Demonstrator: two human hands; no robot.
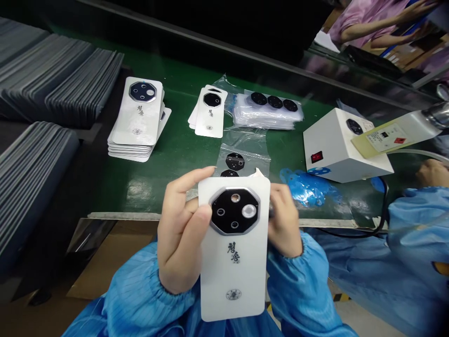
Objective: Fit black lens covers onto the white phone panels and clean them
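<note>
A white phone back cover (233,274) with a black octagonal camera plate (235,210) stands upright before me. My left hand (184,234) is closed on its left edge, thumb on the front beside the plate. My right hand (286,217) is at the cover's right edge, partly behind it, fingers curled. Its fingertips are hidden, and a small dark spot shows by them. Just beyond the cover lies a clear plastic bag (245,140) with black camera lens plates (235,161). A small pale pointed thing (257,172) sticks up behind the cover's top edge.
Stacked white covers (140,117) and a smaller pile (210,114) lie on the green bench. Behind are bagged lens plates (268,112). Right: a white switch box (343,145), a yellowish bottle (389,138), blue film pieces (310,187), a co-worker's hand (435,173). Grey panels (80,79) stand left.
</note>
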